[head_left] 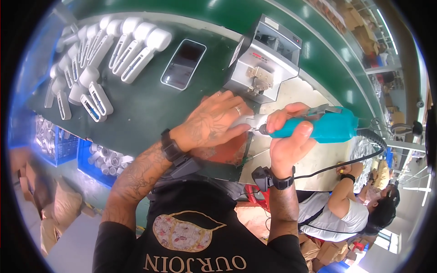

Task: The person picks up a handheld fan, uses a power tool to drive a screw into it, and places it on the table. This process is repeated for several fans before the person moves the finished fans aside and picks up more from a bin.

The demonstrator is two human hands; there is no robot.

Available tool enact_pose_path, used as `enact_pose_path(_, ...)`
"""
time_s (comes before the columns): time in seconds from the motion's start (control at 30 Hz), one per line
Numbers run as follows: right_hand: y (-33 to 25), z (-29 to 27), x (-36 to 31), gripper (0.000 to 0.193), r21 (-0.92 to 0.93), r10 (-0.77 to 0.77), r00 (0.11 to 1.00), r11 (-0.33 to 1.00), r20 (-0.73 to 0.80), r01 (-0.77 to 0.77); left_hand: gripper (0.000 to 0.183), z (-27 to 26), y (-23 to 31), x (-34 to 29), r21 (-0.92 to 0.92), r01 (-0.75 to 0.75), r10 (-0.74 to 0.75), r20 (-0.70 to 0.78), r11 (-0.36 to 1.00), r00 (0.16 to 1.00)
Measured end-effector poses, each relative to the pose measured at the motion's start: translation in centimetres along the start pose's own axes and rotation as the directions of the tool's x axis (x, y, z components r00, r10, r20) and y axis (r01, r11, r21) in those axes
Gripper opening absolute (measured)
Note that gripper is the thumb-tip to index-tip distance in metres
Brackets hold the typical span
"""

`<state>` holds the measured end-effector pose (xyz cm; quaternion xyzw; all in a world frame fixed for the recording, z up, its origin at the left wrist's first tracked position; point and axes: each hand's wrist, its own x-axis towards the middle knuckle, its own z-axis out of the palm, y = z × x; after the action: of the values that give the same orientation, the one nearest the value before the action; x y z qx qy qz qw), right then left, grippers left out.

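Note:
My left hand (211, 122), wearing a ring, is closed around a white plastic piece (256, 121), most of which its fingers hide. In my right hand (287, 152) lies a teal electric screwdriver (334, 125), held sideways with the tip pointing left. That tip meets or nearly meets the white piece; contact cannot be made out. Just beyond both hands stands a grey box-shaped machine (266, 61), seemingly a screw feeder, with a metal fitting on its front. Many white plastic housings (132, 57) with round heads and slotted handles lie at the far left of the green table.
A phone (184, 64) lies between the housings and the machine. Blue crates (93, 170) of white parts sit below the table's left edge. The screwdriver's black cable (334, 168) loops at right. Another person (339, 207) works at the lower right; cardboard boxes stand around.

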<state>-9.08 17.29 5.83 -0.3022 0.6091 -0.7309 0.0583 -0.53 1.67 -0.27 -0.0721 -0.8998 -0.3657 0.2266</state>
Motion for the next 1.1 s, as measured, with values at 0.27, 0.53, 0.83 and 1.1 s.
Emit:
enact_pose_path(0.27,1.4,0.2,-0.6,0.055,0.071,-0.019,1.000,0.997,0.023,0.018,0.034,-0.5,0.7,0.1,0.056,0.090,-0.097,0.128,0.994,0.987)
enact_pose_path(0.53,1.8,0.4,-0.4,0.043,0.197,0.014,1.000,0.980,0.025,-0.019,0.034,-0.2,0.1,0.5,0.058,0.017,-0.020,0.050,0.998,0.999)
enact_pose_path(0.83,-0.3,-0.5,-3.0,0.048,0.404,0.139,0.988,0.909,-0.072,-0.098,0.042,-1.8,2.6,-2.6,0.242,-0.235,0.246,-0.017,0.942,0.969)
enact_pose_path(1.1,-5.9,-3.5,-5.4,0.059,0.204,-0.138,0.933,0.955,-0.333,0.214,0.035,-11.0,2.4,-14.2,-0.093,0.684,-0.493,-0.763,0.723,0.418)
